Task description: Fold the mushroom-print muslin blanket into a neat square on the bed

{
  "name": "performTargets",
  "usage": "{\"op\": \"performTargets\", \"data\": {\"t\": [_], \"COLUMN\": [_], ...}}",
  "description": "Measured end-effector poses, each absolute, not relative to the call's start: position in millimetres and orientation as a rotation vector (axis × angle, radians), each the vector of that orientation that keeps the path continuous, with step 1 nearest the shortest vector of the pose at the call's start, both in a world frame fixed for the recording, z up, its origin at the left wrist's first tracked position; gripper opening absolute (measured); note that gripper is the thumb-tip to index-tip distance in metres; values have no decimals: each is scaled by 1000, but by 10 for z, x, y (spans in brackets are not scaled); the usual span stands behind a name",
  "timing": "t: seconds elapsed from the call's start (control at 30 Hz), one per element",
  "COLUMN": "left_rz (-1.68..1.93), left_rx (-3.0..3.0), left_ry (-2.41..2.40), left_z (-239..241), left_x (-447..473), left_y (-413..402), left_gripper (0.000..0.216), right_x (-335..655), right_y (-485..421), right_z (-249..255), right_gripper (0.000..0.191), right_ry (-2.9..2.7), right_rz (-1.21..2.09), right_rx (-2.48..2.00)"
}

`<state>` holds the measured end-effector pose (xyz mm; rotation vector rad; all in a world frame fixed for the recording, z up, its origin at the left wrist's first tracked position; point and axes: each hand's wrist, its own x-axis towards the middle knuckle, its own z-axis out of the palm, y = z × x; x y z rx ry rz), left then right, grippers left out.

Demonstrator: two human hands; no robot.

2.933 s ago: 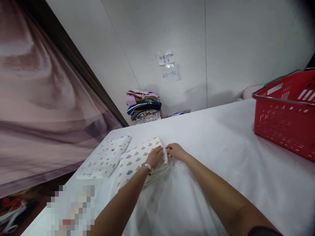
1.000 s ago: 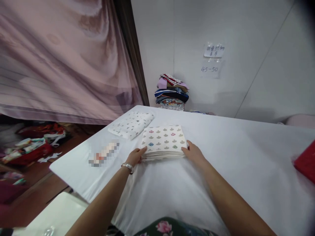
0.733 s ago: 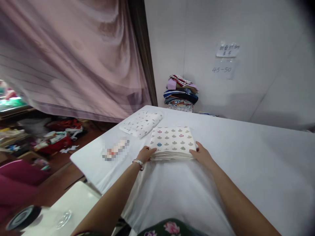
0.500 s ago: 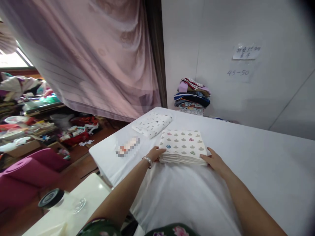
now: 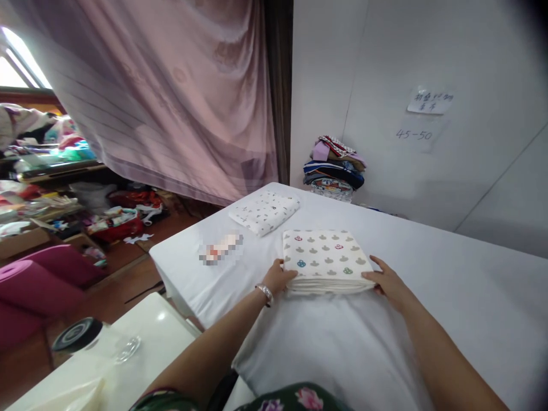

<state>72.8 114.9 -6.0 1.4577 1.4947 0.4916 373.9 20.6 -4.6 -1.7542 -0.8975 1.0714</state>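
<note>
A thick folded cloth (image 5: 327,254), white with grey, red, blue and green printed motifs, lies on the white-covered table (image 5: 449,297) near its front edge. My left hand (image 5: 279,276), with a silver bracelet at the wrist, grips the near left corner, thumb on top and fingers at the side. At the near right corner my right hand (image 5: 387,281) pinches the layers in the same way. The stacked folds show along the near edge between both hands. Farther back on the left rests a second folded white cloth (image 5: 265,212) with small dark prints.
A blurred-out item (image 5: 221,249) lies left of the cloths. A stack of folded clothes (image 5: 334,165) stands behind the table by the wall. At lower left, a lidded clear jar (image 5: 107,341) is on a white side table (image 5: 148,319). Pink rolls (image 5: 38,285) stand on the floor.
Both hands and the patterned cloth have shifted slightly right and nearer in the view, which has itself turned a little. The hands keep their hold on the near corners.
</note>
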Motion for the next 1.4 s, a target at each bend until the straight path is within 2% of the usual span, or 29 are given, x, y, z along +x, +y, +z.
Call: {"op": "performTargets", "data": {"t": [0.17, 0.3, 0.4, 0.53, 0.67, 0.83, 1.07, 1.3, 1.4], "left_rz": [528, 579, 694, 920, 849, 784, 913, 802, 758], "left_rx": [1561, 1497, 1596, 1992, 2241, 2333, 2432, 2488, 2531], "left_ry": [1475, 1445, 1505, 1422, 1265, 1181, 1154, 1110, 1067], "left_z": [-87, -57, -19, 39, 40, -27, -71, -106, -31], "left_x": [701, 654, 627, 600, 547, 461, 486, 449, 406], "left_y": [1007, 921, 818, 704, 664, 642, 596, 626, 662], "left_gripper": [73, 81, 71, 56, 35, 40, 13, 15, 10], "right_x": [3750, 3609, 3354, 2974, 2819, 2886, 2767, 2616, 2637], "right_y": [64, 54, 119, 246, 274, 236, 286, 277, 270], "right_z": [-96, 40, 156, 85, -158, -269, -121, -352, -366], "right_gripper": [73, 61, 52, 55, 59, 62, 58, 60, 59], "right_ry": [-1056, -1371, -1629, -1986, -2215, -2250, -2221, -2409, -2411], "right_rz": [936, 387, 102, 66, 45, 11, -8, -58, -32], "right_rx": [-2003, -2137, -1938, -1817, -1895, -1931, -1864, -1656, -1664]}}
